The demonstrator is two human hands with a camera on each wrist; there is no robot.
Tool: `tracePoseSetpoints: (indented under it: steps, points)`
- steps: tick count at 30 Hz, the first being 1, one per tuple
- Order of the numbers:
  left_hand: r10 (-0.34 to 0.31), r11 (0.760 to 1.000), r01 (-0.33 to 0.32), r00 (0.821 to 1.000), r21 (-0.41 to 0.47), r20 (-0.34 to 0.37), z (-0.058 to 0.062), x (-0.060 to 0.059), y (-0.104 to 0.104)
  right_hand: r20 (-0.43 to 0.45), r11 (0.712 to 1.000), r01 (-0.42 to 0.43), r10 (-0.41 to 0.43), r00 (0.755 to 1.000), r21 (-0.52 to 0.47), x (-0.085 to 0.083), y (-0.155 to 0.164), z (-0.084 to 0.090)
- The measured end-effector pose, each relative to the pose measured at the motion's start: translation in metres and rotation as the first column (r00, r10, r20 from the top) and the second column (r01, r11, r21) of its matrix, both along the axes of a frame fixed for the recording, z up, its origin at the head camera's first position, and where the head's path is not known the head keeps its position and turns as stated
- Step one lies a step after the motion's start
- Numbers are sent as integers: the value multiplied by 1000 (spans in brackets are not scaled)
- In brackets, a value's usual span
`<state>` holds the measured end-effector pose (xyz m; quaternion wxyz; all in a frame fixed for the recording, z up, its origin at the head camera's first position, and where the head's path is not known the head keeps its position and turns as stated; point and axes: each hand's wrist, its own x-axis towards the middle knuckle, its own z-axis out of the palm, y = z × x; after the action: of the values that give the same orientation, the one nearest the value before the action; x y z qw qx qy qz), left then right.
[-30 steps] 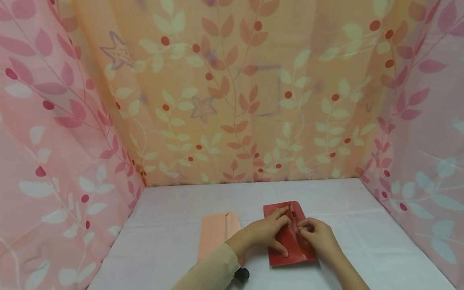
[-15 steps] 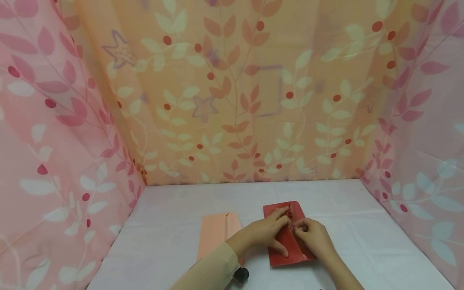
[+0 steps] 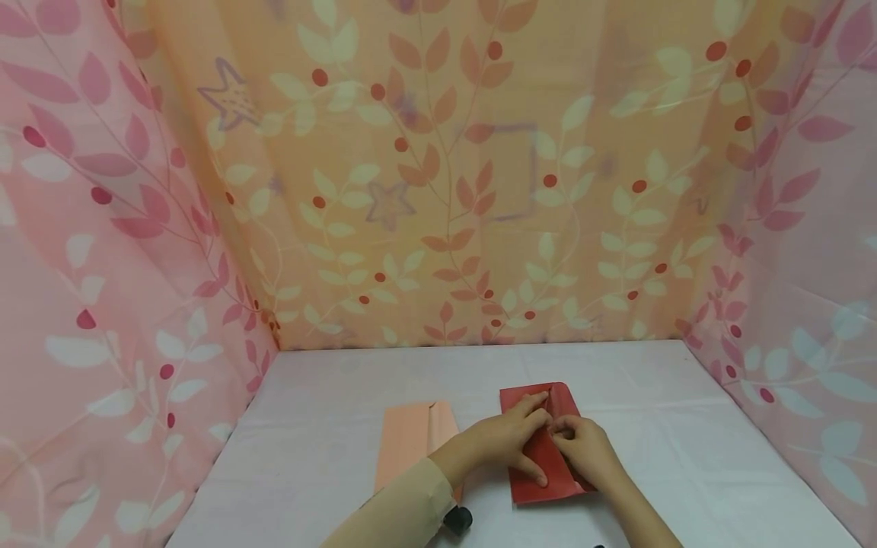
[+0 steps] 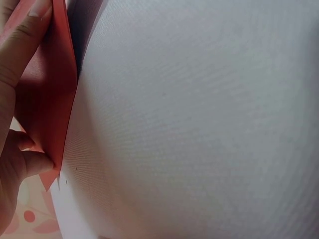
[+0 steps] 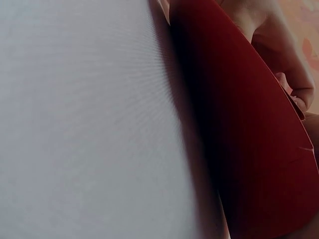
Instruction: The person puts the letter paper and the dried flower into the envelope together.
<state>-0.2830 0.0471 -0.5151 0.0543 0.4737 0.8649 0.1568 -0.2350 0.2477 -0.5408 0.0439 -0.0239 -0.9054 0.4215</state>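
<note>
**Two hands on a red folded paper, pale one lying beside**

Red paper (image 3: pixel 541 449): matte, stiff sheet, roughly rectangular with rounded far corners, folded so a flap runs lengthwise down its middle. It lies flat on the white cloth table (image 3: pixel 329 441), near the front edge, slightly right of centre. The cloth has a fine weave and faint creases, plain in both wrist views.

Left hand (image 3: pixel 503 441): lies on the left half of the red paper, fingers stretched and flat, forefinger pointing to the far end by the flap, thumb pressing near the front edge. Nothing is curled round the sheet; it pins it down. The left wrist view shows a finger (image 4: pixel 20 45) lying along the paper's edge, thumb below.

Right hand (image 3: pixel 582 449): on the right half, fingers bent, tips pinching the raised flap near the middle, just beside the left forefinger. The hands are almost touching. The right wrist view shows mostly the dark red sheet, lifted off the cloth, fingers blurred behind.

Peach paper (image 3: pixel 411 441): one, same long folded shape, smooth, flat on the cloth left of the red one, partly under the beige sleeve (image 3: pixel 404 510). Apart from the red sheet.

A small black round object (image 3: pixel 457 520) shows at the left wrist.

Backdrop: thin fabric curtains (image 3: pixel 438 190) printed with leaves and berries on three sides.

Count: two hands, two papers, one red, one peach.
</note>
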Motion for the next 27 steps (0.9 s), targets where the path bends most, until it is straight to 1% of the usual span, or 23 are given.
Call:
tracePoseSetpoints:
  steps: [4, 11, 19, 22, 27]
  points:
    - [0, 1000, 0, 1000, -5, -11, -1, -1, 1, -7, 1000, -12, 12, 1000, 8, 1, 1, -1]
    - [0, 1000, 0, 1000, -10, -11, 0, 2, 0, 17, 999, -6, 5, 1000, 35, 2, -1, -2]
    - [2, 1000, -2, 1000, -4, -21, 0, 3, 0, -1, 996, -45, 45, 999, 78, 4, -1, 0]
    - [1, 1000, -1, 1000, -3, -20, 0, 3, 1, 10, 997, -51, 51, 999, 65, 4, -1, 2]
    - [7, 1000, -7, 1000, 2, 9, 1, 1, 1, 23, 999, -47, 47, 999, 13, 1, 0, 4]
